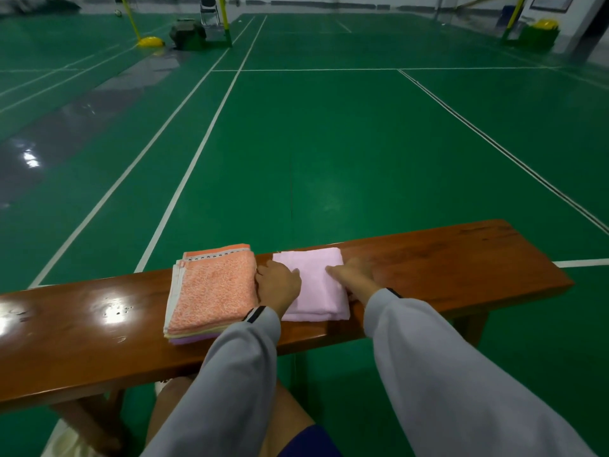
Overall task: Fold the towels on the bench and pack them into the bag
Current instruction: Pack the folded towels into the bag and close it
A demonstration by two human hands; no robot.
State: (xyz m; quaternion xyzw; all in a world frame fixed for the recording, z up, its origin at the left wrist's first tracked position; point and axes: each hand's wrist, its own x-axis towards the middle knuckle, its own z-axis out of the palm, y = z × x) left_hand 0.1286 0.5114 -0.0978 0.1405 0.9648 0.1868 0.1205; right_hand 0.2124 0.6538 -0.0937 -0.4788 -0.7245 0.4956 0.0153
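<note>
A folded pink towel (316, 285) lies on the wooden bench (461, 258) near its middle. My left hand (278, 283) rests on the towel's left edge, fingers flat. My right hand (354, 275) presses on its right edge, fingers stretched toward the left. Just left of the pink towel sits a stack of folded towels (211, 291) with an orange one on top and yellow and purple layers showing below. No bag is in view.
The bench runs left to right across the lower frame, with bare glossy wood at both ends. Beyond it is a green court floor (329, 143) with white lines. My knees (230, 417) sit below the bench's near edge.
</note>
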